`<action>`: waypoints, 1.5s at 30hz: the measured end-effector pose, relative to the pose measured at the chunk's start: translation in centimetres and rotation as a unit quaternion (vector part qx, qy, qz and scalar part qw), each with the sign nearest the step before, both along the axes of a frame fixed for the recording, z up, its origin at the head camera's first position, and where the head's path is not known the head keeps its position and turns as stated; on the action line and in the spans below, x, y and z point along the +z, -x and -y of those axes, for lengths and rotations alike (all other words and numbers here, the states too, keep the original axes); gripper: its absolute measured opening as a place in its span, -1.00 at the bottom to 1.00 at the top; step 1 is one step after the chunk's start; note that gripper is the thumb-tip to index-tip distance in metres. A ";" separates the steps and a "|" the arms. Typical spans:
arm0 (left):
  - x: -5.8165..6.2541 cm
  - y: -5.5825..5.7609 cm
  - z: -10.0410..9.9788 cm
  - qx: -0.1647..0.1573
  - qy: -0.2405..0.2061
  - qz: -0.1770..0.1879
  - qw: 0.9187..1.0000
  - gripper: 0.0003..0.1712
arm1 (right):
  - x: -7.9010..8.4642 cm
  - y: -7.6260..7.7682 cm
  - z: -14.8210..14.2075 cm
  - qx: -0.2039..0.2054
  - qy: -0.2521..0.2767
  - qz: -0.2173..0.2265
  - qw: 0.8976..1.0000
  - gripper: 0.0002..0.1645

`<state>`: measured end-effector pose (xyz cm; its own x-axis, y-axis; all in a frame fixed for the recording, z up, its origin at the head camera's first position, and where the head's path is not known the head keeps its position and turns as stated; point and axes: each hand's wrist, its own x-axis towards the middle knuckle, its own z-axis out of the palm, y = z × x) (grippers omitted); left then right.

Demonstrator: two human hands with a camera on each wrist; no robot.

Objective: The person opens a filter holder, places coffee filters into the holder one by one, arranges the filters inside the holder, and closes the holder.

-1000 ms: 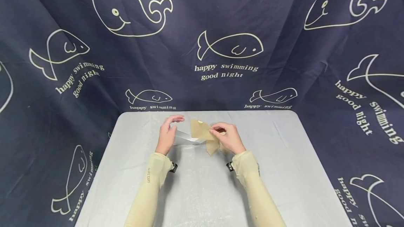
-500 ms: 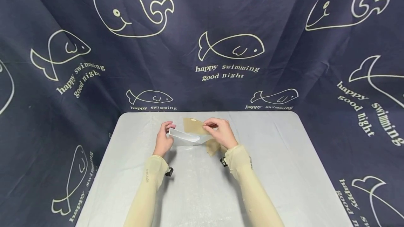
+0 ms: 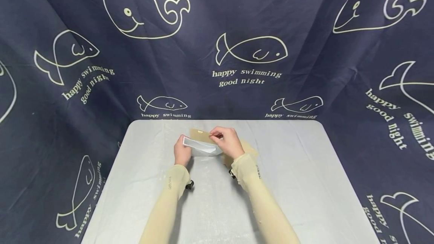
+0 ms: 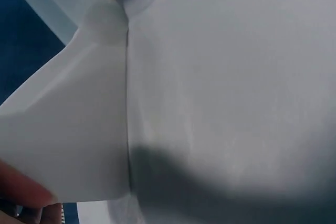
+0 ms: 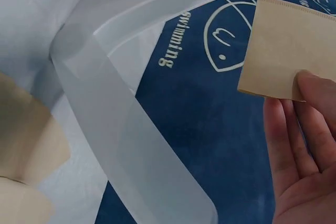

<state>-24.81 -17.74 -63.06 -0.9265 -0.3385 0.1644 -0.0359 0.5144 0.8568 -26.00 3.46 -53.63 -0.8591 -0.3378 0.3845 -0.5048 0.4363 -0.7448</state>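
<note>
A translucent white plastic box point(image 3: 203, 153) with low walls stands near the far side of the table, its open top showing. My left hand point(image 3: 182, 151) grips the box's left end; in the left wrist view the thumb point(image 4: 23, 186) lies against its outer wall. Above the box's rear edge, my right hand point(image 3: 228, 143) pinches a brown paper coffee filter point(image 3: 199, 135) between thumb and fingers. The right wrist view shows this filter point(image 5: 278, 48) with a crimped edge, held apart from the box point(image 5: 131, 140). More brown filters point(image 5: 31, 135) lie on the table beside the box, partly hidden under my right hand.
The pale grey table point(image 3: 210, 206) has rounded far corners. A dark blue curtain point(image 3: 203, 55) with fish and whale drawings hangs behind the table and along both sides. Small black wrist cameras sit at both cuffs.
My left hand has gone from spread fingers beside the box to gripping its end. My right hand has moved left with the filter, and the filter is lower over the box.
</note>
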 end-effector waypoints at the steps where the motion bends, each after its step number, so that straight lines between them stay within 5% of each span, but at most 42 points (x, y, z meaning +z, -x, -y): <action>1: -0.1 0.1 -0.1 0.004 0.002 -0.003 1.000 -0.86 | -0.1 0.0 0.1 -0.002 -0.005 -0.001 1.000 -0.90; 7: -0.1 0.2 -0.3 0.005 0.010 -0.003 1.000 -0.95 | -1.1 0.1 1.0 -0.011 -0.051 0.005 0.999 -0.92; 14: -0.1 0.0 -0.1 0.005 0.008 0.000 1.000 -0.76 | -2.4 0.2 2.4 -0.009 -0.107 0.017 0.994 -0.94; 20: -0.2 0.0 0.0 0.005 0.016 -0.001 1.000 -0.93 | -3.1 0.2 3.1 -0.004 -0.141 0.015 0.990 -0.94; 33: -0.4 0.1 0.0 0.004 0.012 -0.005 1.000 -0.89 | -4.3 0.2 4.1 -0.031 -0.200 0.030 0.979 -0.87; 45: 0.1 -0.1 -0.1 0.002 0.021 0.007 1.000 -0.88 | -5.7 0.3 4.8 -0.027 -0.229 -0.009 0.973 -0.82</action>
